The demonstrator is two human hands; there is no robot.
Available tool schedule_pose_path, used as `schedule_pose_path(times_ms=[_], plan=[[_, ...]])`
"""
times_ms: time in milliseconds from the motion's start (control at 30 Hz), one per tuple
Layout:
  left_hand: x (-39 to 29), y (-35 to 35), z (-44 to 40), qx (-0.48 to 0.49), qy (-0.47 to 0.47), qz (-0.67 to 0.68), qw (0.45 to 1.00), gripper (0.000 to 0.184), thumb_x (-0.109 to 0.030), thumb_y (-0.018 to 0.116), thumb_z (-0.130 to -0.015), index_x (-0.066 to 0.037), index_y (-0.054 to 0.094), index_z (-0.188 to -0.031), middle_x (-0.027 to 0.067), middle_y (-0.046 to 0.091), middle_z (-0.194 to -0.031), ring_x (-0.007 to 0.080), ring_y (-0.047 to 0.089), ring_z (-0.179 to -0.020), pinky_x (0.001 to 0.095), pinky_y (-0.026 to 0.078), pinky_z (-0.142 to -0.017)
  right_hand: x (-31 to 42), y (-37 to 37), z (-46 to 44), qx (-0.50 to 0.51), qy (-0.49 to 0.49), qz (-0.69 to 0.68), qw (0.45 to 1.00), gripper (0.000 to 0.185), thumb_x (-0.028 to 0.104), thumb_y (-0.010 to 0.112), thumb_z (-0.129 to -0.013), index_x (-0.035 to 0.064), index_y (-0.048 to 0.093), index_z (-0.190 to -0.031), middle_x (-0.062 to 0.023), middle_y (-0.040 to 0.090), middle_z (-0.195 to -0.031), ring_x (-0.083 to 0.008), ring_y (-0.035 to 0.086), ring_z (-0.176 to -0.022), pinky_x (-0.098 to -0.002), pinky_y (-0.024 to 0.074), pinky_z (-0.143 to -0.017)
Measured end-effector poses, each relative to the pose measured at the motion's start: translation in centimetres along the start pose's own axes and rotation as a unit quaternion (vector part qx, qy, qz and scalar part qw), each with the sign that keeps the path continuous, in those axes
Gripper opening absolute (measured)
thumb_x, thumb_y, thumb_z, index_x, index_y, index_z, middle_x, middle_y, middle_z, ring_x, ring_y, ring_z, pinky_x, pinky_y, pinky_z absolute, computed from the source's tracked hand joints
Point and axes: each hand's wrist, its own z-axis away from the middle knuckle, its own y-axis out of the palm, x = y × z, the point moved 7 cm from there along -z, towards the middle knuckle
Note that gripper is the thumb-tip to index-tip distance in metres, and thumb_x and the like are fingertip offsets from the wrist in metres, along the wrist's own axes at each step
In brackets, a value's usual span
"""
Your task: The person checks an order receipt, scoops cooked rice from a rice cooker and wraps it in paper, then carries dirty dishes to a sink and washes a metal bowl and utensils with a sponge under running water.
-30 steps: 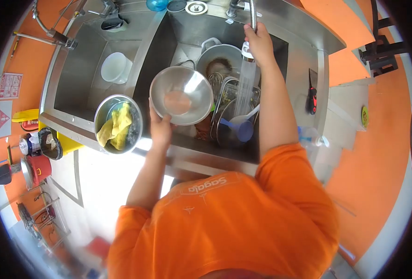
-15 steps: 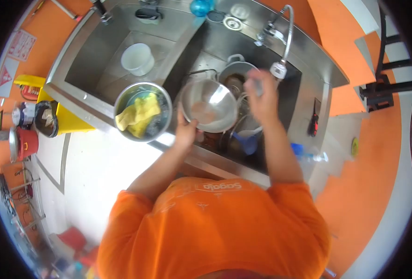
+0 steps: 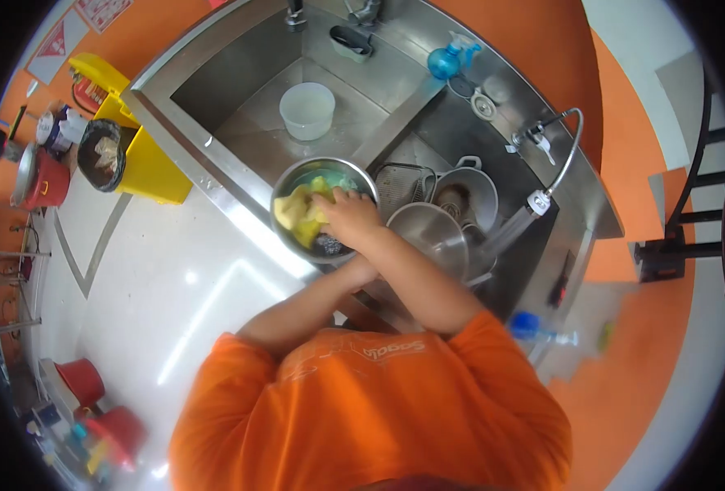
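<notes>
My right hand (image 3: 347, 214) reaches across my left forearm into a round metal bowl (image 3: 285, 237) on the sink's front edge. Its fingers press on a yellow cloth (image 3: 298, 209) inside, beside a dark scouring pad. Below the crossing arm, my left hand (image 3: 368, 272) is mostly covered; it holds the near side of an empty-looking steel bowl (image 3: 429, 236) over the right basin. Water runs from the sprayer (image 3: 539, 201) into that basin, where a pot (image 3: 478, 195) and a wire basket (image 3: 401, 182) lie.
A white tub (image 3: 307, 111) stands in the left basin. A blue spray bottle (image 3: 444, 62) is on the back ledge. To the right lie a red-handled knife (image 3: 558, 291) and a blue-capped bottle (image 3: 526, 325). A yellow bin (image 3: 156, 168) stands left of the sink.
My right hand has let go of the sprayer, which hangs still running, and has crossed left onto the yellow cloth. The view has turned toward the left. My left hand keeps the steel bowl.
</notes>
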Motion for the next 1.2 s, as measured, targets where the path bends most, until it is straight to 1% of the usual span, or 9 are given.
schedule_pose_path(times_ms=[100,200,400,500,600,733,933,1067,1200], plan=[[1.1,-1.7,-0.2,0.006,-0.015,0.012,1.000,0.035,-0.024,0.047,-0.088,-0.004,0.048,-0.117,0.0090,0.056,-0.099,0.0188,0.054,-0.090,0.0332,0.045,-0.072,3.7,-4.6,2.6,-0.312,-0.103,0.165,0.930,0.044,0.025,0.062,-0.073,0.0100,0.051,-0.113,-0.0103,0.051,-0.109,-0.0248,0.050,-0.101,-0.0362,0.0377,-0.087],[2.1,-2.1,0.0,-0.001,-0.022,0.048,0.999,0.036,-0.025,0.047,-0.088,-0.004,0.048,-0.117,0.0087,0.056,-0.097,0.0185,0.053,-0.088,0.0327,0.045,-0.070,6.6,-0.9,2.5,-0.206,-0.275,0.200,0.917,0.022,0.021,0.055,-0.075,0.0116,0.057,-0.095,-0.0041,0.055,-0.096,-0.0174,0.050,-0.095,-0.0352,0.0380,-0.082],[3.7,-1.4,-0.1,0.002,-0.034,0.091,0.995,0.036,-0.027,0.047,-0.088,-0.004,0.048,-0.116,0.0082,0.056,-0.094,0.0177,0.053,-0.083,0.0316,0.044,-0.067,7.2,1.8,-1.5,-0.113,-0.179,0.271,0.939,0.011,0.017,0.052,-0.074,0.0124,0.060,-0.080,-0.0009,0.058,-0.085,-0.0154,0.053,-0.085,-0.0355,0.0376,-0.078],[3.9,-1.1,-0.6,0.004,-0.033,0.102,0.994,0.037,-0.027,0.047,-0.087,-0.004,0.049,-0.116,0.0079,0.056,-0.093,0.0173,0.053,-0.080,0.0311,0.043,-0.065,4.7,-4.6,0.6,-0.333,-0.082,0.008,0.939,0.015,0.020,0.055,-0.077,0.0080,0.058,-0.085,-0.0070,0.061,-0.081,-0.0244,0.056,-0.080,-0.0377,0.0386,-0.073],[4.4,-0.9,-1.1,-0.001,-0.041,0.117,0.992,0.037,-0.028,0.047,-0.087,-0.004,0.049,-0.115,0.0077,0.056,-0.091,0.0170,0.053,-0.078,0.0306,0.043,-0.063,0.0,-4.6,0.4,-0.202,0.117,-0.369,0.900,0.021,0.018,0.058,-0.080,0.0047,0.057,-0.095,-0.0088,0.060,-0.089,-0.0208,0.057,-0.083,-0.0317,0.0422,-0.076],[6.1,-1.8,-1.3,-0.042,-0.133,0.095,0.986,0.037,-0.032,0.049,-0.085,-0.004,0.053,-0.109,0.0057,0.055,-0.086,0.0147,0.047,-0.069,0.0290,0.038,-0.057,-2.2,-3.0,0.0,-0.286,0.003,-0.585,0.759,0.024,0.022,0.056,-0.082,0.0009,0.055,-0.095,-0.0185,0.060,-0.088,-0.0350,0.057,-0.077,-0.0414,0.0436,-0.071],[2.9,0.0,-0.3,-0.036,0.006,0.066,0.997,0.034,-0.030,0.050,-0.084,-0.004,0.054,-0.105,0.0092,0.058,-0.093,0.0168,0.053,-0.083,0.0330,0.044,-0.068,0.2,-5.6,1.7,-0.332,-0.046,-0.468,0.817,0.022,0.020,0.045,-0.090,0.0007,0.049,-0.099,-0.0160,0.056,-0.084,-0.0259,0.054,-0.081,-0.0380,0.0409,-0.074],[1.1,0.6,-0.2,-0.049,-0.018,0.037,0.998,0.037,-0.026,0.050,-0.086,-0.004,0.049,-0.116,0.0108,0.055,-0.111,0.0215,0.052,-0.100,0.0358,0.043,-0.082,-2.7,-6.6,3.2,-0.390,0.049,-0.573,0.719,0.030,0.028,0.041,-0.093,0.0027,0.041,-0.110,-0.0128,0.054,-0.090,-0.0218,0.052,-0.084,-0.0352,0.0403,-0.077],[3.5,-0.2,-2.3,-0.149,-0.068,0.125,0.979,0.047,-0.020,0.042,-0.088,0.000,0.035,-0.129,0.0126,0.048,-0.122,0.0235,0.046,-0.111,0.0314,0.037,-0.090,-7.3,-7.4,8.7,-0.351,0.121,-0.802,0.469,0.027,0.025,0.052,-0.089,0.0091,0.048,-0.110,-0.0046,0.053,-0.103,-0.0153,0.051,-0.096,-0.0337,0.0419,-0.084]])
